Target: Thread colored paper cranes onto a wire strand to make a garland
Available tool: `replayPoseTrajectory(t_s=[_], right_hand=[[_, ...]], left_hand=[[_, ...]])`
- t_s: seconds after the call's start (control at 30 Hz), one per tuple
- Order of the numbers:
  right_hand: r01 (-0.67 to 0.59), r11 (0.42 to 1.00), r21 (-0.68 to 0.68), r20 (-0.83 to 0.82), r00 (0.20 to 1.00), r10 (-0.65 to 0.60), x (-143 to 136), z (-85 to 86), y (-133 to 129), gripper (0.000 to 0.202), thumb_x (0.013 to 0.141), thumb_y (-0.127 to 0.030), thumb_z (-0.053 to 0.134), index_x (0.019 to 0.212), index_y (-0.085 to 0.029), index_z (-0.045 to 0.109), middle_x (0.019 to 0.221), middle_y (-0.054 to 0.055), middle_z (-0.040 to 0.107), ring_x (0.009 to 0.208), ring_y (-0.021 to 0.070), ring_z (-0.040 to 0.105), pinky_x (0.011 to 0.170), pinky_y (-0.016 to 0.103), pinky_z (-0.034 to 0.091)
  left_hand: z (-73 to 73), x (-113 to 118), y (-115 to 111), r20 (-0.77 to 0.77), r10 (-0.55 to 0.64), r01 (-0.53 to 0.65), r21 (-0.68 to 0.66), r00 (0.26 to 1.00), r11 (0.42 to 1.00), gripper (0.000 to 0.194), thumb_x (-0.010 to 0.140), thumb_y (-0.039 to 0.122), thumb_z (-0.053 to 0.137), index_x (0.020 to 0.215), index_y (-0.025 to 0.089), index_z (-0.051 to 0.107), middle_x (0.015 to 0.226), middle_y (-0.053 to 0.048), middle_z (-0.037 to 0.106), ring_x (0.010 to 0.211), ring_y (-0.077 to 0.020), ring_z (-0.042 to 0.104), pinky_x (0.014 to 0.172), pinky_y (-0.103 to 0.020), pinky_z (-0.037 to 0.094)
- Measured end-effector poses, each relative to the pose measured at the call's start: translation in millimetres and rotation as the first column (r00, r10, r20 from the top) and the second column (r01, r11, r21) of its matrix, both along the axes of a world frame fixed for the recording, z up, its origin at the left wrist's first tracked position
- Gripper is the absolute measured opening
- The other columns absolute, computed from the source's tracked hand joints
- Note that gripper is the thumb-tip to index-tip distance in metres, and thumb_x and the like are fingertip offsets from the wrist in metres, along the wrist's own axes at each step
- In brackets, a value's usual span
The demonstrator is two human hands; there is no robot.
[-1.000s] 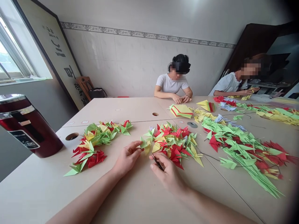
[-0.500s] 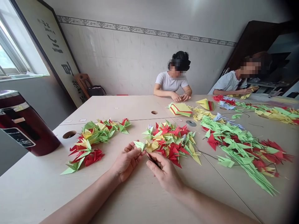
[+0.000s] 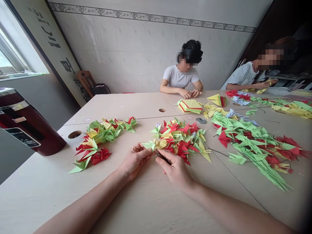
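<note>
My left hand (image 3: pixel 136 161) pinches a light green folded paper crane (image 3: pixel 149 145) near the middle of the table. Close on its right, my right hand (image 3: pixel 174 167) is closed round a small dark tool (image 3: pixel 163 156), whose tip points at the crane. What the tool is cannot be made out. Just beyond my hands lies a heap of red, yellow and green paper cranes (image 3: pixel 182 136). A strand of similar cranes (image 3: pixel 104 135) curves over the table to the left.
A dark red flask (image 3: pixel 31 125) stands at the left. Green and red cranes with dark cords (image 3: pixel 251 139) spread on the right. Stacked paper squares (image 3: pixel 190 106) lie farther back. Two people (image 3: pixel 181 78) sit across the table, handling paper.
The camera view has shifted, so the table and flask sit higher in the picture. The dark tool's tip is now nearer the crane, and my hands are closer together.
</note>
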State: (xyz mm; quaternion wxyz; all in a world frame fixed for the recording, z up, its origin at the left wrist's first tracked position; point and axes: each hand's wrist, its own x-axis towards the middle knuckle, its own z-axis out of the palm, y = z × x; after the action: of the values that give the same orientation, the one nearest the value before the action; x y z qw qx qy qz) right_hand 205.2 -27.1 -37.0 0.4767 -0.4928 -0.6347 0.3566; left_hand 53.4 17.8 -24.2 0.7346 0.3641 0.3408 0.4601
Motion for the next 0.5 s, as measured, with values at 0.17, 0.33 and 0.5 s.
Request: replayPoseTrajectory(t_s=[0.17,0.33,0.5], right_hand=[[0.008,0.998,0.058,0.048,0.999,-0.011,0.3,1.9,-0.1,0.029,0.084,-0.030,0.051,0.109,-0.020,0.064,0.085,0.004,0.065,0.058,0.0121,0.056,0.045,0.021,0.046],[0.006,0.997,0.073,0.067,0.998,-0.011,0.1,2.8,-0.2,0.029,0.085,-0.029,0.050,0.108,-0.021,0.064,0.082,0.003,0.065,0.060,0.0126,0.057,0.046,0.021,0.046],[0.024,0.997,0.077,0.055,0.998,-0.028,1.0,0.8,1.3,0.028,0.083,-0.026,0.052,0.108,-0.021,0.064,0.084,0.004,0.066,0.062,0.0139,0.059,0.048,0.023,0.049]], left_hand=[[0.0,2.0,0.2,0.036,-0.038,0.037,0.047,0.999,0.998,0.020,0.064,0.011,0.072,0.081,0.014,0.061,0.082,-0.001,0.065,0.071,-0.0077,0.059,0.064,-0.016,0.045],[-2.0,1.0,0.4,0.052,-0.032,0.028,0.064,0.998,0.998,0.020,0.063,0.011,0.073,0.073,0.015,0.056,0.071,0.002,0.063,0.063,-0.0062,0.055,0.061,-0.017,0.043],[-0.3,1.8,-1.6,0.013,-0.031,0.030,0.083,0.999,0.996,0.023,0.062,0.012,0.074,0.071,0.015,0.053,0.067,0.002,0.064,0.060,-0.0061,0.053,0.058,-0.017,0.040]])
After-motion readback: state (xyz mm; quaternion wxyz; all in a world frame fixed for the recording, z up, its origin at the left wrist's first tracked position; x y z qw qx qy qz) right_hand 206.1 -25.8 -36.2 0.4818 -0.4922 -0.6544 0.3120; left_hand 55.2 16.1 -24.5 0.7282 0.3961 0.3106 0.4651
